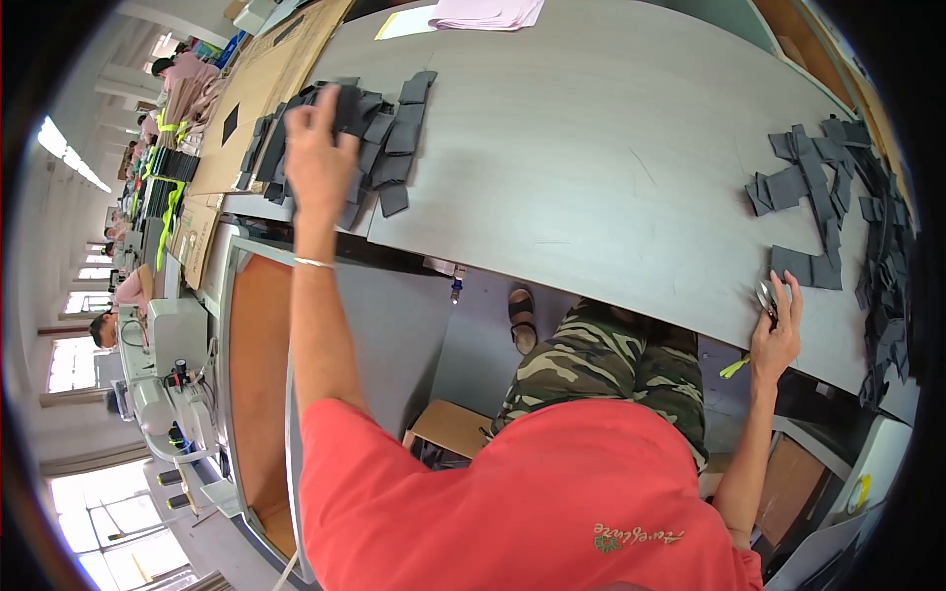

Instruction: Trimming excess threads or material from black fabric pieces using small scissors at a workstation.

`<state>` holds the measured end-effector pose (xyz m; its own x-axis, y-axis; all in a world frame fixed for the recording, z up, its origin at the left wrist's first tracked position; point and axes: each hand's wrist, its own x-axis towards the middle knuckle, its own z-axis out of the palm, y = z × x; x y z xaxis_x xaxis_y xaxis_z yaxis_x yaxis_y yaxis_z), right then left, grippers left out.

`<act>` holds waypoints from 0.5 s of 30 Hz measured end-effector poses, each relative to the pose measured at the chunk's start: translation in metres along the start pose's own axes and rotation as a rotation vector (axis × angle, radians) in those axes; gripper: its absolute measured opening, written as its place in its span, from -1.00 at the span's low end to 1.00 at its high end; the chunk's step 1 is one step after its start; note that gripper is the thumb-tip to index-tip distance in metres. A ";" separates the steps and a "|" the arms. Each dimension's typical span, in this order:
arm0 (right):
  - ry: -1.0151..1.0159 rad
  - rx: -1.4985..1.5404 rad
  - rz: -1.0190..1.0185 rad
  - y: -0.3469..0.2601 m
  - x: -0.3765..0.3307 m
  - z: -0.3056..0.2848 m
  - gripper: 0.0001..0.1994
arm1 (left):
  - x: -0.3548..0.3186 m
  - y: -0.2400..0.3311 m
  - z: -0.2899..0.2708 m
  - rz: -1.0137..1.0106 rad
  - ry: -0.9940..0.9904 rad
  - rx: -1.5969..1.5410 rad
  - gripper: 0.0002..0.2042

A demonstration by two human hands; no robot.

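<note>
with the left hand (317, 158) pinching one dark fabric piece (347, 106) over the overlapped row (389, 148) at the bench (591, 148) far-left edge, lay it square while the right hand (777, 335) grips small scissors (767, 297) near the loose pile (818, 197).

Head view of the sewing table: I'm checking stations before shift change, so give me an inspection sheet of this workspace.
Surface: grey table, bare in the middle.
Job's things: dark fabric pieces stacked at left; a looser pile of dark fabric at right.
Clutter: pale papers at the far edge; cardboard sheet beside the left stack.
Grips: left hand pinches a piece on the left stack; right hand holds small metal snips at the table edge.
Cables: nothing seen.
Surroundings: sewing machine at lower left; other workers along a bright window row.
</note>
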<state>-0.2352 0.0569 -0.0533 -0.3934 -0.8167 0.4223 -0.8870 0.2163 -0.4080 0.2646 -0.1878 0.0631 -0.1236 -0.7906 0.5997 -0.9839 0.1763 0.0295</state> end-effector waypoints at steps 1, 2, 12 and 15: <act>0.006 0.006 -0.008 0.000 0.000 0.000 -0.50 | 0.017 -0.022 -0.001 -0.023 0.035 0.069 -0.42; 0.012 0.009 -0.016 -0.001 0.000 0.001 -0.51 | 0.033 -0.046 0.001 -0.021 0.066 0.177 -0.42; -0.020 0.033 -0.011 0.004 0.001 0.003 -0.44 | 0.033 -0.184 0.046 -0.286 -0.064 -0.099 -0.49; -0.012 -0.006 -0.023 0.006 0.001 0.002 -0.43 | -0.002 -0.135 0.031 -0.198 0.304 -0.062 -0.71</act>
<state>-0.2399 0.0564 -0.0572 -0.3701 -0.8279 0.4213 -0.8970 0.2005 -0.3939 0.3937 -0.2280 0.0331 0.1213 -0.6042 0.7875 -0.9740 0.0804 0.2117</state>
